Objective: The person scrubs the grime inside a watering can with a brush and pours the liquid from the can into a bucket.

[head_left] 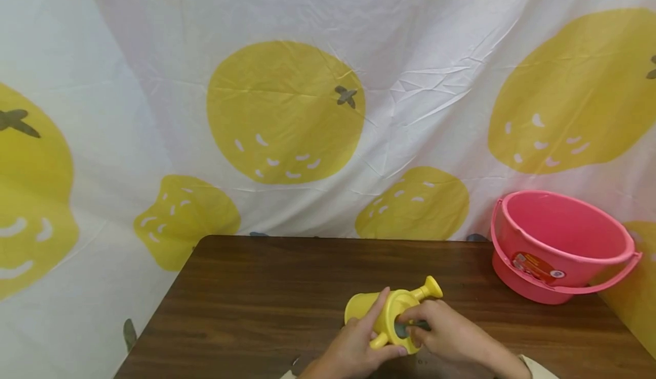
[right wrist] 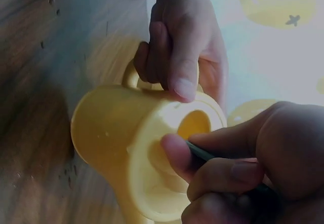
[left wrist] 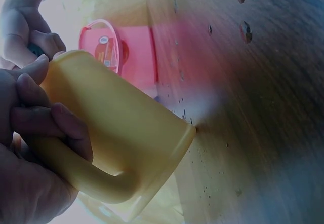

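A yellow toy watering can (head_left: 360,306) is tipped over on its side above the table, its round mouth facing my right hand and its spout rose (head_left: 433,287) pointing away to the right. My left hand (head_left: 357,343) grips it by the handle (left wrist: 83,171), fingers curled through the loop, thumb on the rim. At the mouth, my right hand (head_left: 447,329) pinches a dark grey-green thing (right wrist: 200,151) between thumb and fingers. Most of that thing is hidden by the fingers, and I cannot tell its kind.
A pink bucket (head_left: 589,268) with its handle hanging down stands at the table's back right. Small water drops (left wrist: 246,32) dot the dark wooden table (head_left: 266,288). A white curtain (head_left: 410,15) printed with yellow fruit hangs behind.
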`<state>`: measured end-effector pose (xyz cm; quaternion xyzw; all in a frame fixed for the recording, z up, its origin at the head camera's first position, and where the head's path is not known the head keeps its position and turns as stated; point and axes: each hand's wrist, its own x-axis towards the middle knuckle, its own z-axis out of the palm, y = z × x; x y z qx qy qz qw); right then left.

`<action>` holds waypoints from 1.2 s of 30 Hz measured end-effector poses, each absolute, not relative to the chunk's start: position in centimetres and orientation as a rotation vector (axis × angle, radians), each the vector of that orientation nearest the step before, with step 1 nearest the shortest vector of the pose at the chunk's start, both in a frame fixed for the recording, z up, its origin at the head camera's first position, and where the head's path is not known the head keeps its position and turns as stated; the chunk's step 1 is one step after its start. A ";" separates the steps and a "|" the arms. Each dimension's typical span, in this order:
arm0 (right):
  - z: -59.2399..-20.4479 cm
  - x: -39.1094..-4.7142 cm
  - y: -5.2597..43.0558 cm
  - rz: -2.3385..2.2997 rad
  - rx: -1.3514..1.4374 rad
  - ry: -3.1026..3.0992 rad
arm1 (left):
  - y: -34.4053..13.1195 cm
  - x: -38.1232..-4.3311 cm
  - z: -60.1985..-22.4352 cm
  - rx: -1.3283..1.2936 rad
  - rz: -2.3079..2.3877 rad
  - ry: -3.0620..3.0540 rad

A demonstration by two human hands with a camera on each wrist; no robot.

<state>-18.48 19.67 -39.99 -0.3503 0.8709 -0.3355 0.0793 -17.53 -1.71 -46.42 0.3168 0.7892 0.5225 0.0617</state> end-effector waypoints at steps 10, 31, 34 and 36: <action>-38.9 -17.9 20.8 -1.104 -0.809 2.547 | -1.6 -17.7 -46.1 0.870 1.590 2.365; -38.3 -18.3 21.7 -1.176 -0.794 2.447 | -1.5 -17.7 -45.9 0.794 1.591 2.353; -38.3 -18.3 21.7 -1.177 -0.783 2.449 | -1.5 -17.7 -45.9 0.786 1.592 2.348; -38.3 -18.3 21.6 -1.179 -0.781 2.450 | -1.5 -17.6 -45.8 0.778 1.589 2.349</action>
